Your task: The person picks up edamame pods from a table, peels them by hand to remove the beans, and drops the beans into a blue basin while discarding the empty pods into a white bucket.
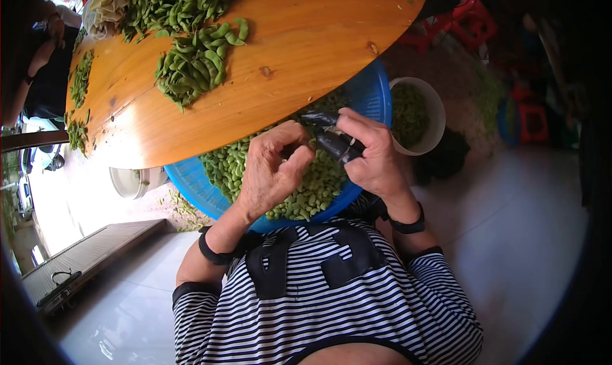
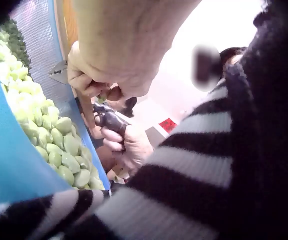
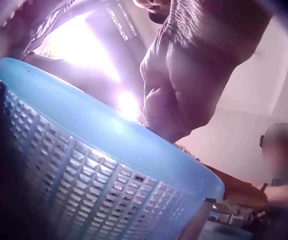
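Note:
Over the blue basket [image 1: 185, 189], my left hand [image 1: 274, 167] has its fingers bent towards the thumb. In the left wrist view my left hand [image 2: 109, 75] pinches a small green piece [image 2: 102, 96], likely a pod. My right hand [image 1: 376, 158] is just to the right, fingers bent, with glossy black coverings [image 1: 338, 145] at thumb and forefinger. Their tips point at the left hand; whether they grip anything is unclear. Shelled green beans [image 1: 312, 189] fill much of the basket below. The right wrist view shows the basket's side [image 3: 109, 185] and a hand above its rim.
A wooden table [image 1: 306, 52] overhangs the basket's far side, with piles of green pods [image 1: 194, 65] on it. A white bucket [image 1: 437, 116] of green material stands right, another pale container [image 1: 127, 181] left. Red stools [image 1: 472, 24] stand at the far right. Another person is at the left.

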The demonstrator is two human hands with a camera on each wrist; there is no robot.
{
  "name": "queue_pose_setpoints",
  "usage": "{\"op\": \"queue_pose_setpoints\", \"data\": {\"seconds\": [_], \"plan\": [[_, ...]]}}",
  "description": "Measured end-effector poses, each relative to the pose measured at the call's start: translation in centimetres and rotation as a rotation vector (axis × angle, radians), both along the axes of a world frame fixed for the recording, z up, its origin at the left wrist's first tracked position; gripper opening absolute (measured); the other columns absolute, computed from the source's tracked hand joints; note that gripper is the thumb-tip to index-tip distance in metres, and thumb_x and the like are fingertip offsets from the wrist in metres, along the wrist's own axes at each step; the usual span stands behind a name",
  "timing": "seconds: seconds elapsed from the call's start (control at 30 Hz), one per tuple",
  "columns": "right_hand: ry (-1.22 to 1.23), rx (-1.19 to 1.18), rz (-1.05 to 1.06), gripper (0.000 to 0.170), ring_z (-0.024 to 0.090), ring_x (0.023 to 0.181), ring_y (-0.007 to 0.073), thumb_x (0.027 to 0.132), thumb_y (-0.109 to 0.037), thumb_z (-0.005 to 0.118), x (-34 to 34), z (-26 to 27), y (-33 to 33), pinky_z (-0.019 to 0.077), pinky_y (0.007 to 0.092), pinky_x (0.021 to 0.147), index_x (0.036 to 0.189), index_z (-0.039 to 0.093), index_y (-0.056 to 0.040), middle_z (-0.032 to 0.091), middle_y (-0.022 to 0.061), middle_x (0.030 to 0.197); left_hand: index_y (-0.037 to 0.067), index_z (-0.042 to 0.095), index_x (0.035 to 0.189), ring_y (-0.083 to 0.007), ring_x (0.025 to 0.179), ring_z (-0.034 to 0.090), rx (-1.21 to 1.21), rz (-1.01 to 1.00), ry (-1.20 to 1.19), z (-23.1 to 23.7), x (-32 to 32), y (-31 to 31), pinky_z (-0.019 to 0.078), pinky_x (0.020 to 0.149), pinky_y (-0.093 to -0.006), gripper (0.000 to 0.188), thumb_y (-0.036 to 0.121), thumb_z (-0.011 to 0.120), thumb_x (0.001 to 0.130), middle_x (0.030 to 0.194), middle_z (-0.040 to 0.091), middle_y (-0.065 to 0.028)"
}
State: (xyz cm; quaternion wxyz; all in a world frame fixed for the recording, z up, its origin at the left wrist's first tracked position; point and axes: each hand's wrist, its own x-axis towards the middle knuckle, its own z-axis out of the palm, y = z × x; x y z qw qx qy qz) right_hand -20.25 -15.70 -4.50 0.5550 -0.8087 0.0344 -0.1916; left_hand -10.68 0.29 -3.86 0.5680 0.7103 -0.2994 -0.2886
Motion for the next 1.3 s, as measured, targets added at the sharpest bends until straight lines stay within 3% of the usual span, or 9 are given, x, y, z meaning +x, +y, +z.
{"op": "queue_pose_setpoints", "data": {"seconds": [0.13, 0.23, 0.33, 0.47, 0.53, 0.63, 0.97, 1.2, 1.3], "plan": [[0.121, 0.005, -0.013, 0.025, 0.049, 0.066, 0.0258, 0.065, 0.011, 0.055, -0.7, -0.3, -0.4, 0.0408, 0.0290, 0.060, 0.089, 0.055, 0.0039, 0.048, 0.0111, 0.075, -0.002, 0.055, 0.078, -0.0092, 0.058, 0.042, 0.025, 0.118, 0.315, 0.8, -0.5, -0.1, 0.0369, 0.053, -0.0251, 0.014, 0.010, 0.057, 0.087, 0.062, 0.045, -0.0017], [0.093, 0.079, -0.059, 0.022, 0.049, 0.065, 0.0245, 0.068, 0.008, 0.059, -0.9, -0.4, -0.7, 0.0414, 0.0291, 0.060, 0.089, 0.055, 0.0039, 0.048, 0.0106, 0.074, -0.002, 0.060, 0.085, -0.0081, 0.061, 0.044, 0.104, 0.085, 0.144, 0.8, -0.6, -0.4, 0.0383, 0.054, -0.0257, 0.016, 0.012, 0.061, 0.090, 0.063, 0.048, -0.0019], [-0.023, 0.030, -0.081, 0.018, 0.048, 0.064, 0.0230, 0.071, 0.005, 0.063, -0.4, 0.3, -1.0, 0.0417, 0.0293, 0.060, 0.088, 0.056, 0.0038, 0.048, 0.0104, 0.074, -0.003, 0.062, 0.090, -0.0247, 0.061, 0.056, 0.126, -0.022, -0.033, 0.6, -1.2, -1.0, 0.0439, 0.059, -0.0326, 0.007, -0.001, 0.059, 0.085, 0.069, 0.056, -0.0138], [-0.005, -0.048, -0.193, 0.011, 0.049, 0.065, 0.0220, 0.073, 0.003, 0.063, -1.2, 1.2, -2.4, 0.0423, 0.0291, 0.062, 0.082, 0.056, 0.0029, 0.048, 0.0104, 0.074, -0.005, 0.060, 0.100, -0.0175, 0.060, 0.053, -0.005, -0.158, -0.230, 1.5, -0.6, -2.1, 0.0444, 0.058, -0.0297, 0.014, 0.000, 0.059, 0.087, 0.074, 0.054, -0.0074], [0.026, -0.098, -0.359, 0.016, 0.050, 0.066, 0.0206, 0.073, 0.005, 0.060, -2.5, 0.0, -5.0, 0.0427, 0.0285, 0.063, 0.088, 0.060, 0.0008, 0.049, 0.0099, 0.074, -0.002, 0.064, 0.099, -0.0263, 0.069, 0.056, 0.056, -0.266, -0.510, 1.7, -0.1, -2.4, 0.0472, 0.064, -0.0346, 0.017, -0.002, 0.062, 0.082, 0.079, 0.055, -0.0113], [0.155, -0.448, -0.742, 0.030, 0.061, 0.074, 0.0340, 0.072, 0.004, 0.054, -4.7, -1.0, -7.7, 0.0483, 0.0355, 0.069, 0.102, 0.061, 0.0016, 0.062, 0.0202, 0.084, 0.002, 0.067, 0.092, -0.0290, 0.079, 0.055, 0.145, -0.456, -0.621, 0.0, 0.4, -2.7, 0.0484, 0.068, -0.0384, 0.014, 0.001, 0.064, 0.078, 0.079, 0.055, -0.0115], [0.348, -0.286, -0.833, 0.039, 0.066, 0.080, 0.0341, 0.068, 0.004, 0.053, -9.8, -4.3, -9.1, 0.0502, 0.0345, 0.074, 0.106, 0.059, 0.0084, 0.064, 0.0261, 0.089, 0.007, 0.068, 0.074, -0.0261, 0.096, 0.050, 0.485, -0.802, -0.902, -3.6, -2.1, -5.3, 0.0456, 0.086, -0.0367, 0.009, 0.013, 0.067, 0.067, 0.092, 0.058, -0.0090], [0.322, -0.237, -0.849, 0.041, 0.065, 0.076, 0.0269, 0.067, 0.005, 0.052, -10.2, -5.2, -9.2, 0.0496, 0.0309, 0.072, 0.107, 0.060, 0.0078, 0.064, 0.0235, 0.086, 0.004, 0.066, 0.076, -0.0269, 0.096, 0.050, 0.459, -0.896, -0.843, -4.4, -1.6, -5.2, 0.0460, 0.082, -0.0378, 0.009, 0.009, 0.065, 0.069, 0.090, 0.056, -0.0101], [0.319, -0.235, -0.840, 0.040, 0.065, 0.075, 0.0263, 0.067, 0.005, 0.052, -10.3, -5.3, -9.1, 0.0496, 0.0305, 0.072, 0.107, 0.060, 0.0076, 0.063, 0.0231, 0.085, 0.000, 0.063, 0.078, -0.0273, 0.092, 0.051, 0.307, -0.641, -0.567, 0.4, -0.8, -5.2, 0.0456, 0.080, -0.0358, 0.008, 0.002, 0.064, 0.070, 0.091, 0.056, -0.0108]]}}
